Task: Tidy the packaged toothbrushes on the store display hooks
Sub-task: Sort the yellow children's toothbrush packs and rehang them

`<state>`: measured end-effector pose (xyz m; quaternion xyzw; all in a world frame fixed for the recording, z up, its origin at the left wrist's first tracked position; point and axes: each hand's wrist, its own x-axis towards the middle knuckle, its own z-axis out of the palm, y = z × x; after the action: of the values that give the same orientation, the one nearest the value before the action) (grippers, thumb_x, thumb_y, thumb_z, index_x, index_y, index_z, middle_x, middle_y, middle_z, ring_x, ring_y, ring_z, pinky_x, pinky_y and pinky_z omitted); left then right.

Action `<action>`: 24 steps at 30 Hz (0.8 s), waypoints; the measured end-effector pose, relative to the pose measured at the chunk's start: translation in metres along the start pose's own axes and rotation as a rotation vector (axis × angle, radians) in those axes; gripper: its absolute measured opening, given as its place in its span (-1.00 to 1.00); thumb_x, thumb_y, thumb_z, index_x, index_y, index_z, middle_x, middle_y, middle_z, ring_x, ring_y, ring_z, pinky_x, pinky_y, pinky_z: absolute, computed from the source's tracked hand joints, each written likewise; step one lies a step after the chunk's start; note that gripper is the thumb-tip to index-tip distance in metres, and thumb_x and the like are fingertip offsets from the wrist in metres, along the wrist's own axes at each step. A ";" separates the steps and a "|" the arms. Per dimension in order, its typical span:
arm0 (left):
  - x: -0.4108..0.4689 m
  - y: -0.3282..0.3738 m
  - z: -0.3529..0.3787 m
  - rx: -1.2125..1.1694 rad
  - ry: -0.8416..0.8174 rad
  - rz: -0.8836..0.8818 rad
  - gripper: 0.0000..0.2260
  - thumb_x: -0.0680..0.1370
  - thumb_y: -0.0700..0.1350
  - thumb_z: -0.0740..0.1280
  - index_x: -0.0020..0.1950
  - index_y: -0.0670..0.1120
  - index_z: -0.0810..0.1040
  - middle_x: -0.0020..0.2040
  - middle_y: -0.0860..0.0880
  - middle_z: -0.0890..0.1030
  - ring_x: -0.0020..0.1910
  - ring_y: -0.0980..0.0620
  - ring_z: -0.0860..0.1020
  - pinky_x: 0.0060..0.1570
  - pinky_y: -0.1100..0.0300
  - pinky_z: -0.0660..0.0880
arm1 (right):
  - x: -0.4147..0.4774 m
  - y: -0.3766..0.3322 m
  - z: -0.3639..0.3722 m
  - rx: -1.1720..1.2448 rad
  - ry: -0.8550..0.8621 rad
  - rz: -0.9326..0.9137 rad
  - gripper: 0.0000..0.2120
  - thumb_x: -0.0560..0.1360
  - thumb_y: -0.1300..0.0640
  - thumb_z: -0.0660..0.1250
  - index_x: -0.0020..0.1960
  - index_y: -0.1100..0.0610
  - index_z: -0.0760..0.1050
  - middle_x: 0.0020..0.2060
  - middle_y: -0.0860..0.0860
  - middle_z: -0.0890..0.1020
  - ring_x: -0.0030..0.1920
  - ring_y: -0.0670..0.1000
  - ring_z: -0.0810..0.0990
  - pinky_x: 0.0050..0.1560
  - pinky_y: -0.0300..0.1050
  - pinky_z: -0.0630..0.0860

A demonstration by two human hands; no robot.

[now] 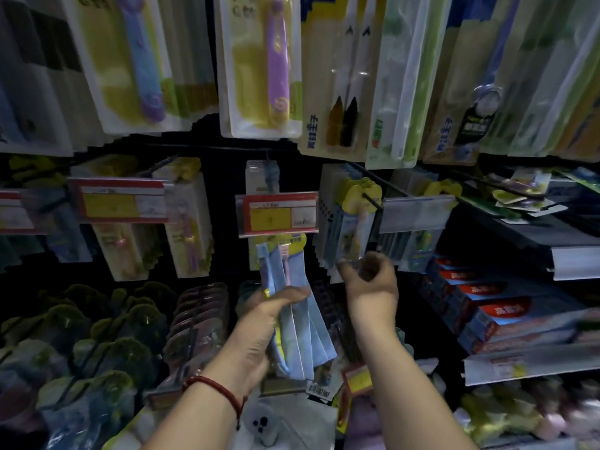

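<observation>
- The bunch of flat pale blue toothbrush packs [303,332] is off its hook. It is just below the red and yellow price tag [278,213], and its top nearly touches the tag.
- The left hand [259,323] has its grip closed round the middle of the bunch. The packs fan out at the bottom. I think one could slide out and fall, because they look thin and smooth and only the middle is squeezed.
- The holes at the top of the bunch may not line up, as the packs sit a little crooked. Then the bunch would be hard to push onto a hook.
- The right hand [370,280], below and to the right of the tag, looks to pinch the bottom of a clear hanging pack with a yellow top [352,235]. The picture is blurry there. A hard pull could tear the hole or drag the row off the thin black metal hook [370,201].
- The bunch looks like several long, flat cards with clear fronts. A blue brush and a pink brush show near the top, with a yellow bit above them.
- The pack on the hook hangs straight at the front of its row, to the right of the tag.
- A red thread bracelet [214,386] is on the left wrist, well below the tag.
- Red and blue toothpaste boxes [480,306] lie on a shelf far to the right of the tag.
- Big packs with purple brushes [276,60] hang above the tag.
</observation>
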<state>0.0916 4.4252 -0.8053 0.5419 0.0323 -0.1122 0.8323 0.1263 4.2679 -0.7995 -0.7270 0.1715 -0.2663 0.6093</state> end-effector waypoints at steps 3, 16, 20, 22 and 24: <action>0.015 -0.002 -0.001 0.080 0.008 0.026 -0.43 0.11 0.05 0.65 0.06 -0.12 0.74 0.02 -0.19 0.75 0.06 -0.24 0.70 0.23 -0.18 0.60 | 0.027 0.002 0.009 -0.147 0.032 -0.077 -0.27 0.43 -0.07 0.56 0.45 0.16 0.32 0.40 0.11 0.41 0.38 0.14 0.44 0.32 -0.07 0.42; 0.033 0.007 -0.012 0.241 -0.097 0.052 -0.67 0.28 -0.04 0.53 0.03 0.14 0.74 -0.01 -0.05 0.77 -0.01 -0.10 0.74 0.00 -0.02 0.61 | 0.062 0.001 0.042 0.194 0.050 -0.262 -0.24 0.43 0.37 0.54 0.47 0.07 0.23 0.32 -0.06 0.40 0.10 -0.58 0.42 0.10 -0.61 0.40; 0.037 0.007 -0.014 0.242 -0.097 0.060 -0.70 0.28 -0.04 0.53 0.00 0.12 0.74 -0.06 -0.01 0.77 -0.07 -0.01 0.75 -0.17 0.17 0.61 | 0.061 0.003 0.042 0.134 0.070 -0.239 -0.27 0.45 0.36 0.52 0.50 0.24 0.23 0.42 0.11 0.45 0.31 -0.14 0.49 0.07 -0.56 0.46; 0.037 0.005 -0.011 0.234 -0.090 0.067 -0.70 0.27 -0.05 0.55 -0.01 0.10 0.74 -0.09 0.03 0.77 -0.12 0.05 0.75 -0.27 0.26 0.59 | 0.056 0.005 0.040 0.086 0.073 -0.226 -0.29 0.45 0.16 0.56 0.48 0.10 0.29 0.38 0.09 0.52 0.33 0.00 0.56 0.26 -0.20 0.56; 0.036 0.003 -0.007 0.231 -0.091 0.065 -0.64 0.26 -0.10 0.63 0.03 0.07 0.72 -0.11 0.05 0.77 -0.14 0.08 0.74 -0.29 0.29 0.58 | 0.054 0.009 0.034 -0.014 0.070 -0.241 -0.36 0.41 -0.06 0.55 0.40 0.03 0.37 0.28 0.06 0.57 0.27 0.05 0.60 0.27 0.09 0.57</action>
<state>0.1276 4.4273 -0.8113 0.6294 -0.0362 -0.1127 0.7680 0.1903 4.2618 -0.8023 -0.7368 0.1061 -0.3615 0.5614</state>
